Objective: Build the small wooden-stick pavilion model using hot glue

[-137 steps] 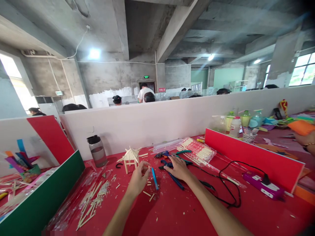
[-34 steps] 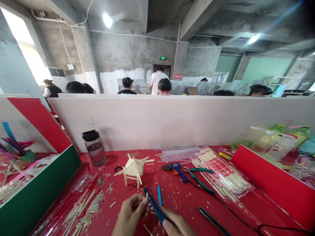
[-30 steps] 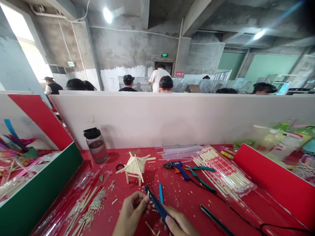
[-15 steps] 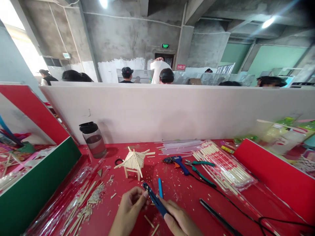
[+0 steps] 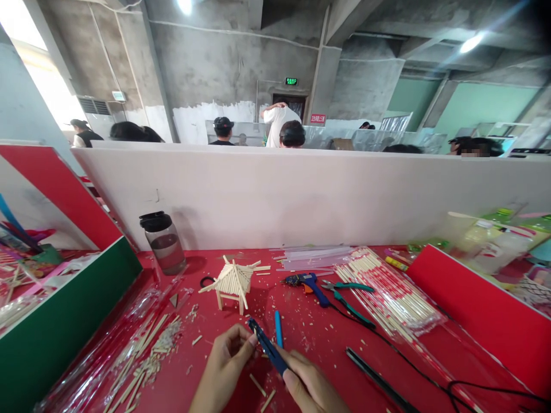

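My right hand [image 5: 307, 378] is wrapped around a dark blue utility knife [image 5: 272, 351], its tip pointing away and to the left. My left hand [image 5: 230, 358] is closed in a pinch on a short wooden stick [image 5: 255, 332], mostly hidden by the fingers, right against the knife's tip. Just beyond my hands stands a small wooden-stick pavilion [image 5: 233, 284], with a peaked roof and legs. A light blue pen-like stick [image 5: 279, 328] lies behind the knife. Cut stick pieces [image 5: 258, 385] lie on the red table between my hands.
Right of centre lie a blue glue gun [image 5: 306, 282], green-handled pliers [image 5: 350, 298], bagged sticks [image 5: 391, 287] and a long black tool [image 5: 379, 378]. A water bottle [image 5: 164, 244] stands back left. Stick offcuts [image 5: 157, 350] lie left. Green [image 5: 81, 327] and red [image 5: 482, 321] boards flank the table.
Both hands and the knife stay in nearly the same pose, with the stick still at the knife's tip. The whole view has shifted very slightly.
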Demonstrator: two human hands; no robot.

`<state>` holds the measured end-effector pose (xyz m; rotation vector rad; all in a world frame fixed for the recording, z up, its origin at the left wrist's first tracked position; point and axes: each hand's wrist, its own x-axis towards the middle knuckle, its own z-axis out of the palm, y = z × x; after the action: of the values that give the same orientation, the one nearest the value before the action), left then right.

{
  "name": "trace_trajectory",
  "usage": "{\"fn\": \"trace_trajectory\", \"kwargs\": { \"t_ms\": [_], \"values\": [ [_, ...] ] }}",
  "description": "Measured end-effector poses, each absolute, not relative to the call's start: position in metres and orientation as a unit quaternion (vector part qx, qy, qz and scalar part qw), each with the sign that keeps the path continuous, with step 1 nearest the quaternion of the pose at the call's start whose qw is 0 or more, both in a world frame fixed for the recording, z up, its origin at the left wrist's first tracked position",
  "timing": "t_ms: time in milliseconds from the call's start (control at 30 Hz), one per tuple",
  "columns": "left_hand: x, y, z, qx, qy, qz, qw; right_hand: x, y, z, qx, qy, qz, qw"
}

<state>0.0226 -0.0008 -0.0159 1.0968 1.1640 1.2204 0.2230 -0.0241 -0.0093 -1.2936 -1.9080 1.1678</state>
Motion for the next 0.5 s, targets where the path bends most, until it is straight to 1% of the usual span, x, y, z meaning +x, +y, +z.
{"fn": "trace_trajectory", "kwargs": {
  "t_ms": [200,500],
  "values": [
    [0.0198,-0.0004,-0.0184,0.460,0.493,0.503,0.540,0.2244,-0.0238,-0.0094,-0.475,-0.710,0.437,0.282],
    [0.0201,0.0007,-0.0241,0.469,0.512,0.499,0.519,0.2213,-0.0256,-0.0057,-0.480,-0.705,0.441,0.280]
  ]
}}
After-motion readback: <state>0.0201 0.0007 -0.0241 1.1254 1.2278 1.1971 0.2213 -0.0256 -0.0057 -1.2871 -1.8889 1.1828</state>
